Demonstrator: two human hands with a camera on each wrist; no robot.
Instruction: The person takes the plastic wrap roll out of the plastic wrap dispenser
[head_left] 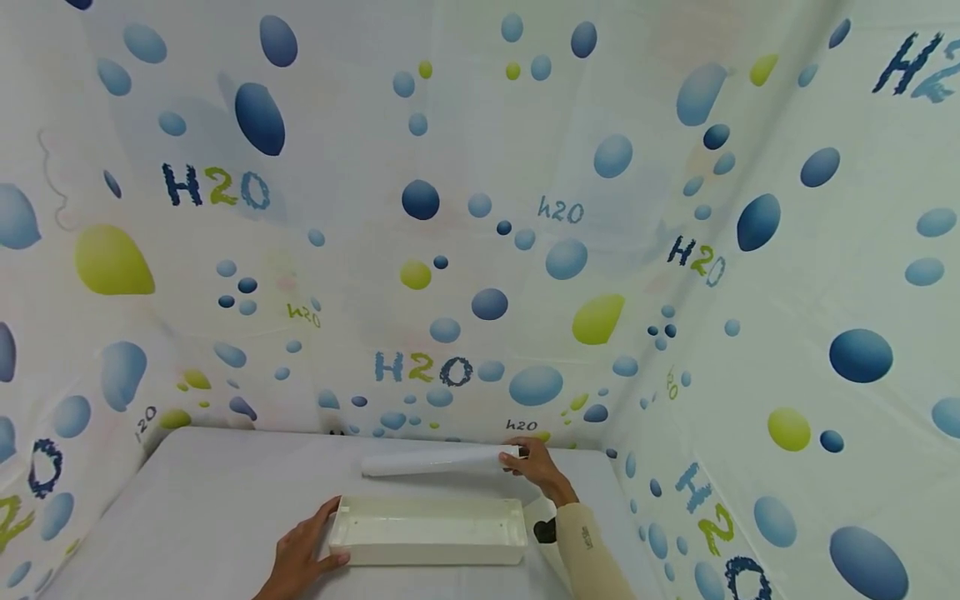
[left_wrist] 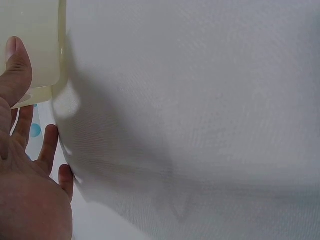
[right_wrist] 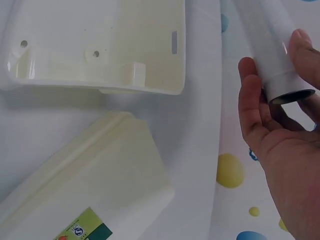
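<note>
A long cream plastic box (head_left: 427,554) lies open side up in the head view, with holes and a slot at its right end (right_wrist: 150,45). My left hand (head_left: 303,546) holds its left end, with the thumb at the front corner and fingers at the back corner. In the left wrist view, the thumb lies on the box's pale wall (left_wrist: 37,55). Behind the box, my right hand (head_left: 538,467) grips the right end of a white roll (head_left: 435,461). The roll's dark hollow end shows in the right wrist view.
A second cream plastic piece (right_wrist: 100,175) with a green label lies right of the box, partly behind the right forearm. A white cloth covers the table (head_left: 247,483). Printed curtains (head_left: 465,150) rise at the back and sides.
</note>
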